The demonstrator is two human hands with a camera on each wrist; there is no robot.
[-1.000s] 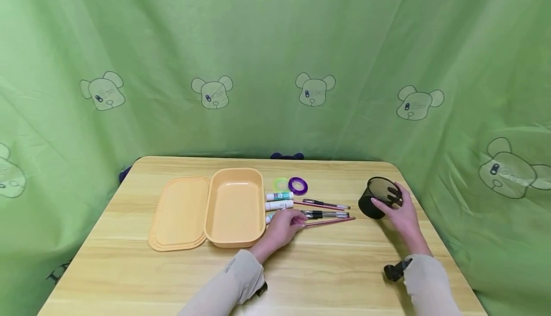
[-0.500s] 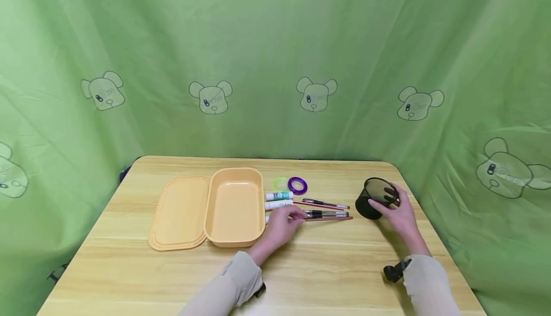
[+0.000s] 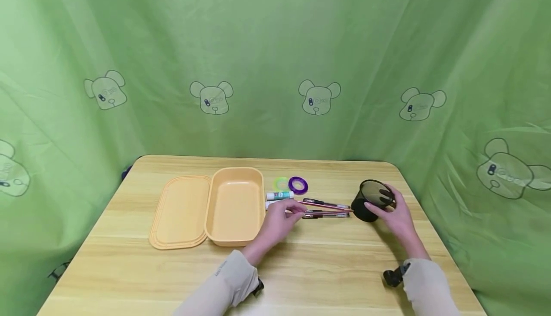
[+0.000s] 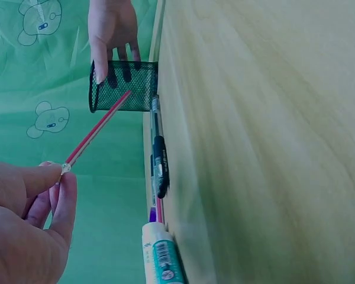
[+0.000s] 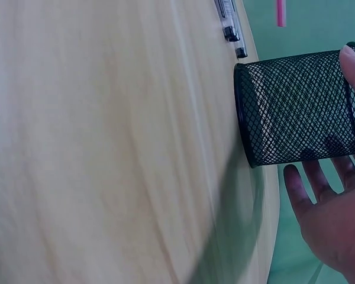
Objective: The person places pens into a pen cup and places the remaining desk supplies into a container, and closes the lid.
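My left hand (image 3: 275, 223) pinches a thin red pencil (image 4: 100, 129) near its clear-tipped end, between thumb and fingers. The pencil is raised off the table, its far end pointing at the black mesh pen holder (image 3: 363, 209). My right hand (image 3: 398, 215) holds that pen holder near its rim, thumb on the near side and fingers around the far side. Nothing shows inside the mesh in the right wrist view. Below the raised pencil lie several black-capped pens (image 3: 329, 214) and another red pencil (image 3: 316, 204). Glue sticks (image 3: 281, 195) lie beside my left hand, partly hidden by it.
An open peach-coloured box (image 3: 234, 206) stands left of the glue sticks, its lid (image 3: 178, 213) flat beside it. Behind the pens lie a purple tape roll (image 3: 291, 185) and a pale green one (image 3: 277, 182). A green curtain (image 3: 267, 34) hangs around the wooden table (image 3: 323, 273).
My left hand has picked the red pencil up from the table and turned its far end up toward the pen holder. My right hand has shifted the pen holder slightly left.
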